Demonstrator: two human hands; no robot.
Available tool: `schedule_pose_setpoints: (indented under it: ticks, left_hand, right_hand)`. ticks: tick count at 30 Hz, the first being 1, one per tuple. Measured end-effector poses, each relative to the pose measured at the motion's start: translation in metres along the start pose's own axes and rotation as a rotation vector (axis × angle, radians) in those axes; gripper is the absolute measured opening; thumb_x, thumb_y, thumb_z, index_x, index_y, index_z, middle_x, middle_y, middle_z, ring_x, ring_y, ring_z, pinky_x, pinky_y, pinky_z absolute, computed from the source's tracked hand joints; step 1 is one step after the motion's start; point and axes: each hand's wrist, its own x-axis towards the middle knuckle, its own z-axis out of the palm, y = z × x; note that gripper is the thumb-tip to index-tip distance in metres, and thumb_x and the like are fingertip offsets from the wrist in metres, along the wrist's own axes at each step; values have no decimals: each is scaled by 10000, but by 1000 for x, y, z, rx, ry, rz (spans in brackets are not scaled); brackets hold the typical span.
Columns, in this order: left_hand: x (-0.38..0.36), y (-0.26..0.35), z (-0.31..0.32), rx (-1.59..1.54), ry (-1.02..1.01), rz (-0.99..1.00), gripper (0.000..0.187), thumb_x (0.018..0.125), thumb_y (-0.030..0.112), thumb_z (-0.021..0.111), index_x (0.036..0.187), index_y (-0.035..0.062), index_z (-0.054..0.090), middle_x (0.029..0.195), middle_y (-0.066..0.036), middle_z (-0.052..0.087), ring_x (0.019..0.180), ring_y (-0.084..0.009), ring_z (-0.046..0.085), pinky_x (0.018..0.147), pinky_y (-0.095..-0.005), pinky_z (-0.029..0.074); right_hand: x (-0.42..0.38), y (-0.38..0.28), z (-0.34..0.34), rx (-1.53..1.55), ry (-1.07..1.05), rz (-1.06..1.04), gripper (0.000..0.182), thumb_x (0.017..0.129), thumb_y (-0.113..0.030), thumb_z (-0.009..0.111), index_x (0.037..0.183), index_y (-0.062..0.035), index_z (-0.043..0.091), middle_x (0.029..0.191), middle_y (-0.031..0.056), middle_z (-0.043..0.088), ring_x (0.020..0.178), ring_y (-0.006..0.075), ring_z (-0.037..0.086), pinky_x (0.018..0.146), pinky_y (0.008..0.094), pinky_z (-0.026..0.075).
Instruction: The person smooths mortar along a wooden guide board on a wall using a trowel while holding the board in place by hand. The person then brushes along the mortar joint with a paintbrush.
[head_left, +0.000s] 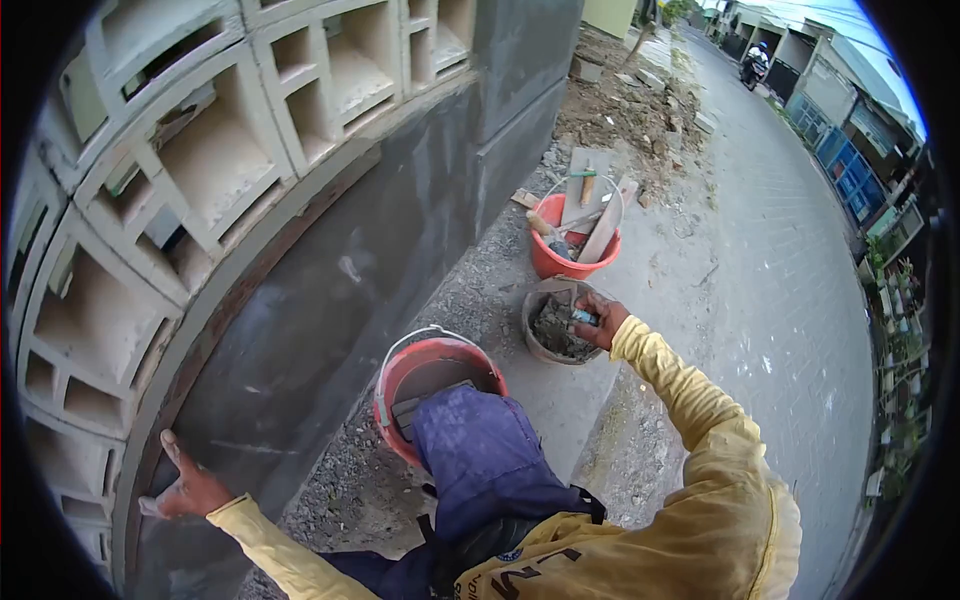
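Observation:
My right hand point(603, 320) is closed round the bluish handle of a trowel point(584, 317), over a bucket point(540, 350) of grey mortar point(555, 326). The trowel's blade is mostly hidden among the mortar and the bucket's rim. On the other side, my left hand point(188, 484) is at the grey plastered wall point(300, 330), thumb and fingers apart and nothing in it. Its fingertips lie right by the ledge under the pale breeze blocks point(215, 150).
Close to my knees stands a red bucket point(384, 415) with a metal handle. Farther ahead, another red bucket point(550, 262) holds tools and wooden boards. Rubble point(640, 110) lies beyond it along the wall. A paved street point(780, 300) runs on the right, with a motorcycle rider point(755, 65) far off.

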Motion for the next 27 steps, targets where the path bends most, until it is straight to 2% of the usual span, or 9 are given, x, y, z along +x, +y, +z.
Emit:
schedule_pose_setpoints:
  ticks: [2, 3, 6, 12, 16, 17, 21, 24, 27]
  left_hand:
    - [-4, 18, -6, -53, 74, 2, 1098, 657, 418, 903, 1282, -266, 314, 1372, -343, 346, 1272, -383, 375, 1125, -481, 265]
    - [-2, 20, -9, -264, -36, -47, 1225, 683, 364, 898, 1397, -199, 77, 1492, -352, 96, 1452, -384, 48, 1185, -524, 78]
    - [-7, 2, -5, -100, 6, -50, 1247, 644, 442, 903, 1437, -104, 110, 1507, -340, 76, 1444, -446, 64, 1176, -556, 116]
    - [-4, 3, -9, -105, 14, -42, 1329, 630, 600, 842, 1454, -77, 48, 1508, -348, 71, 1430, -472, 108, 1153, -589, 185]
    - [-6, -1, -8, -18, 50, 28, 1320, 638, 629, 820, 1454, -88, 70, 1501, -354, 108, 1433, -465, 126, 1151, -574, 197]
    - [-4, 5, -15, -48, 5, -56, 1305, 647, 637, 809, 1449, -113, 103, 1499, -360, 129, 1434, -472, 120, 1143, -584, 198]
    - [-4, 3, -15, -52, -17, -54, 1289, 627, 543, 870, 1432, -98, 95, 1502, -338, 96, 1426, -467, 127, 1145, -572, 219]
    - [-4, 1, -16, -65, -28, -36, 1242, 659, 464, 874, 1425, -85, 66, 1498, -349, 81, 1420, -488, 124, 1137, -588, 228]
    - [-3, 2, -17, -69, -42, -19, 1224, 707, 376, 847, 1437, -61, -31, 1503, -359, 48, 1414, -517, 113, 1129, -605, 231]
  right_hand:
    - [17, -60, 10, -1, 69, -235, 475, 779, -302, 766, 1071, 14, 566, 941, 170, 593, 883, 330, 602, 819, 376, 478]
    - [20, -102, 10, 25, 46, -323, 433, 796, -270, 742, 1062, 22, 566, 942, 170, 594, 890, 320, 608, 801, 368, 478]
    - [22, -228, 15, -117, -73, -536, 345, 859, -213, 662, 1084, 36, 579, 951, 201, 638, 878, 369, 649, 787, 386, 500]
    - [21, -404, 35, -297, -332, -815, 376, 913, -314, 568, 1115, 1, 603, 1003, 230, 660, 946, 420, 636, 823, 463, 505]
    - [29, -478, 50, -486, -422, -845, 398, 926, -350, 527, 1127, -21, 624, 977, 237, 668, 959, 424, 633, 853, 483, 494]
    - [31, -490, 52, -538, -435, -839, 400, 927, -352, 520, 1125, -23, 630, 972, 240, 668, 963, 423, 632, 859, 484, 491]
    - [49, -515, 66, -538, -453, -1011, 393, 938, -330, 546, 1068, 29, 638, 950, 238, 666, 875, 445, 628, 799, 476, 494]
    - [59, -527, 76, -515, -507, -1098, 391, 942, -328, 538, 1048, 32, 648, 872, 213, 676, 791, 389, 655, 753, 448, 507]
    - [50, -553, 79, -533, -657, -914, 382, 950, -319, 523, 1020, 31, 659, 757, 167, 667, 686, 305, 661, 690, 408, 514]
